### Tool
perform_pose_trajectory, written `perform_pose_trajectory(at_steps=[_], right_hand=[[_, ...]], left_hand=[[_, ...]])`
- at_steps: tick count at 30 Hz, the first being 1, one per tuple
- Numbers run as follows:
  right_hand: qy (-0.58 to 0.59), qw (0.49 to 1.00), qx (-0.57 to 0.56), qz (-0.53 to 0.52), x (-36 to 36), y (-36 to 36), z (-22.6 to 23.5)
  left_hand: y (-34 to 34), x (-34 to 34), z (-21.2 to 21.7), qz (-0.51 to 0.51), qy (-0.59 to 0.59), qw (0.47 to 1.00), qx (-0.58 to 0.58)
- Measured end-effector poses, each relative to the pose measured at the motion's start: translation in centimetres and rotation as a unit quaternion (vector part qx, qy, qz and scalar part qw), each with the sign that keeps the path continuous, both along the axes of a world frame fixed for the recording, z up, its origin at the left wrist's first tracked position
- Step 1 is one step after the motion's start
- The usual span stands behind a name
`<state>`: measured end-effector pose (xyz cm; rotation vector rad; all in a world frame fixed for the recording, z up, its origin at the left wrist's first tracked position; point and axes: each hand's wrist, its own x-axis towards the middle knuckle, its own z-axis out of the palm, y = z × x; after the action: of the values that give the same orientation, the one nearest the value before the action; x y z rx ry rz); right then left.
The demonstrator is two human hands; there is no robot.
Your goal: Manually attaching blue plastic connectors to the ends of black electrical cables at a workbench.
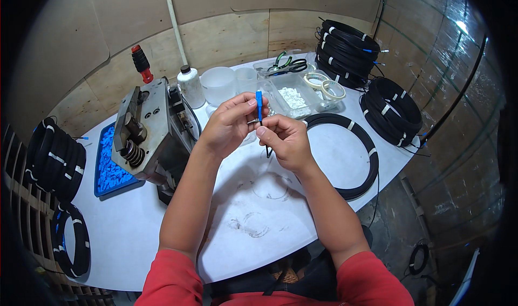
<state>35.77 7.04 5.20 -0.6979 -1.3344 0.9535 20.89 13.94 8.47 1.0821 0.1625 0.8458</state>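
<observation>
Head view, the only one you have: the blue connector point(259, 100) sits upright just above the middle of the frame, on the end of a short-looking run of black cable point(268, 150). Your left hand point(226, 123) has its fingers closed lightly about the connector, thumb along its left side; your right hand point(286, 138) pinches the cable just below, thumb against fingertips, with next to no gap. A small metallic bit shows between your hands, too small to make out.

Expect the connector to weigh almost nothing, stiff and smooth enough to slip or twist if you pinch only its tip. Hold it by the flat sides of the body. The cable is probably springy; grip it close behind the connector and avoid bending it sharply, since the joint is likely the fragile part.

Beneath your hands, the white desk point(129, 225) looks flat and smooth, with dark smudges at lower centre. A metal press point(156, 120) stands left of centre, beside a blue tray point(116, 190) of blue pieces. A black coil point(360, 184) lies right of centre. Plywood point(243, 39) backs the top of the frame; shiny sheeting point(437, 52) covers the upper right.
</observation>
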Motion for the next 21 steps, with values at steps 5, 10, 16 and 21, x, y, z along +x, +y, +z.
perform_pose_trajectory(at_steps=[5,10,16,21], right_hand=[[0.006,1.000,0.005,0.004,0.10,0.18,-0.21],[0.008,1.000,-0.005,0.004,0.18,0.13,-0.20],[0.008,1.000,0.004,0.006,0.08,0.11,-0.16],[0.005,1.000,0.000,0.005,0.12,0.03,-0.11]], left_hand=[[0.05,0.05,-0.14,-0.002,-0.001,1.000,-0.005],[0.00,0.06,-0.11,-0.011,-0.005,1.000,0.004],[0.02,0.04,-0.05,-0.005,-0.002,1.000,0.000],[0.00,0.11,-0.09,-0.004,-0.003,1.000,0.002]])
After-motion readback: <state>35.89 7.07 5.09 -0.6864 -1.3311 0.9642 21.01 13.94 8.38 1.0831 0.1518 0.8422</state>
